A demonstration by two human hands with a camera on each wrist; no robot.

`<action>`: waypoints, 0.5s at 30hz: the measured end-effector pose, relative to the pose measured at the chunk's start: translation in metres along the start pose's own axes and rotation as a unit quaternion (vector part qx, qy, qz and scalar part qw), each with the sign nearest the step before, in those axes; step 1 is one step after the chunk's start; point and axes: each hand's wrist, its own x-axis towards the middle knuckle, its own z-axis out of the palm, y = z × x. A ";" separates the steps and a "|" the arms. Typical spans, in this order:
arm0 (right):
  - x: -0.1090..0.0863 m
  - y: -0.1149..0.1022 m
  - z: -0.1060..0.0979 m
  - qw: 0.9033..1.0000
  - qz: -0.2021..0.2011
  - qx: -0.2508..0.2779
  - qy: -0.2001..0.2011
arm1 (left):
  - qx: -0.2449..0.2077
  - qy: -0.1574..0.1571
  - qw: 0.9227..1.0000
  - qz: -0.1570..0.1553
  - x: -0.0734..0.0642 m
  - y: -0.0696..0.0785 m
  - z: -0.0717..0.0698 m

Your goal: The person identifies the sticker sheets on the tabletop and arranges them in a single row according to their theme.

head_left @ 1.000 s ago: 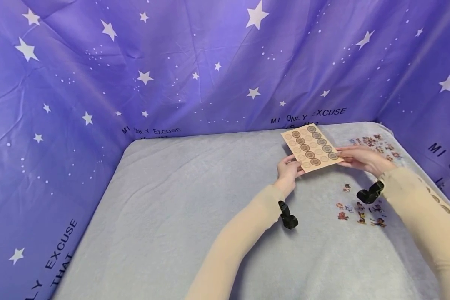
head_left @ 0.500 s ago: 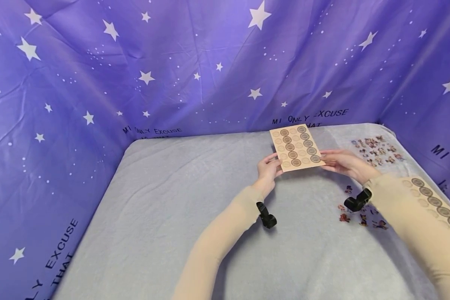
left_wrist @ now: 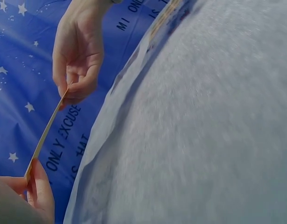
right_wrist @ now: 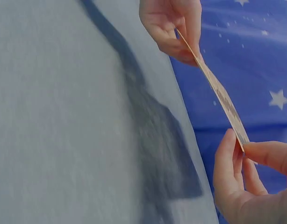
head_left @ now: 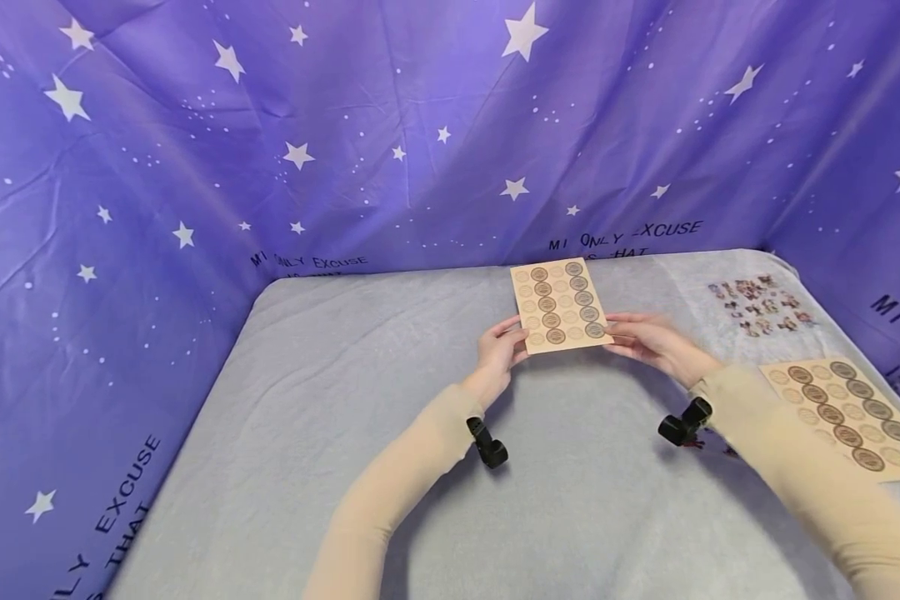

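Observation:
A sheet of round stickers (head_left: pixel 560 306), tan with columns of dark and pale circles, is held up above the far part of the table. My left hand (head_left: pixel 499 351) pinches its lower left corner between thumb and fingers. At the lower right corner, my right hand (head_left: pixel 658 343) pinches it the same way. Seen nearly edge-on in the left wrist view, the sheet (left_wrist: pixel 46 128) spans the gap between both hands. The right wrist view shows the sheet (right_wrist: pixel 223 98) raised off the cloth, its shadow falling on the table.
Grey cloth covers the table (head_left: pixel 307 433). A second sticker sheet (head_left: pixel 830 412) lies at right, partly under my right forearm. Small colourful figure stickers (head_left: pixel 765 307) lie behind it; others are mostly hidden by the right wrist camera (head_left: pixel 685 422). A purple star curtain (head_left: pixel 390 108) surrounds the table.
Both hands have carried the sticker sheet leftward and turned it straighter. My right forearm's shift uncovers more of the second sheet and hides most of the nearer figure stickers.

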 end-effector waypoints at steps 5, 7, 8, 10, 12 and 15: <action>0.004 0.010 0.015 1.000 -0.002 -0.018 0.004 | 0.006 -0.001 1.000 -0.004 -0.001 0.005 -0.017; 0.006 0.013 0.021 1.000 0.000 -0.021 0.010 | 0.008 0.001 1.000 -0.002 -0.001 0.007 -0.024; 0.007 0.015 0.025 1.000 0.001 -0.022 0.014 | 0.010 0.002 1.000 -0.002 -0.001 0.008 -0.028; 0.009 0.018 0.032 0.999 0.000 -0.032 0.017 | 0.014 0.005 1.000 0.000 -0.003 0.012 -0.035; 0.011 0.022 0.039 0.999 0.002 -0.033 0.024 | 0.021 0.007 1.000 0.001 -0.004 0.015 -0.042; 0.015 0.027 0.049 0.999 0.003 -0.037 0.025 | 0.025 0.009 1.000 0.003 -0.006 0.019 -0.054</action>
